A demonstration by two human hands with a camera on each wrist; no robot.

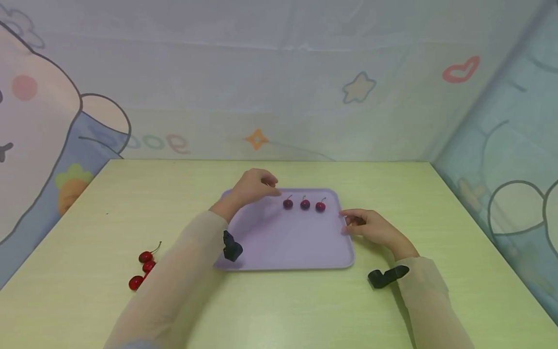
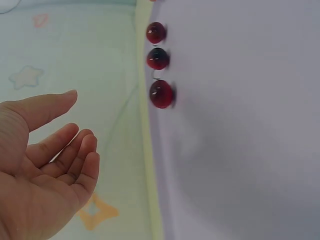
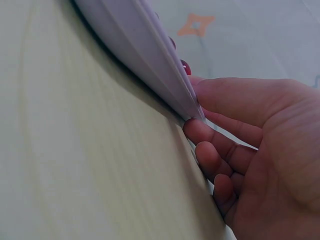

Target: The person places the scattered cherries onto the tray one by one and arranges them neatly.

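The tray (image 1: 292, 237) lies mid-frame on the bench (image 1: 305, 310), three cherries (image 1: 305, 204) in a row at its upper right. The left hand (image 1: 257, 185) is left of them, the right hand (image 1: 370, 228) at the tray's right edge. More cherries (image 1: 146, 257) lie lower left.

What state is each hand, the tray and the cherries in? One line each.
Tray, resting on the table.
Tray cherries, three in a row, stems attached.
Table cherries, grouped, partly behind the left sleeve.
Left hand, holding nothing, fingers loosely curved.
Right hand, gripping the tray's right rim.
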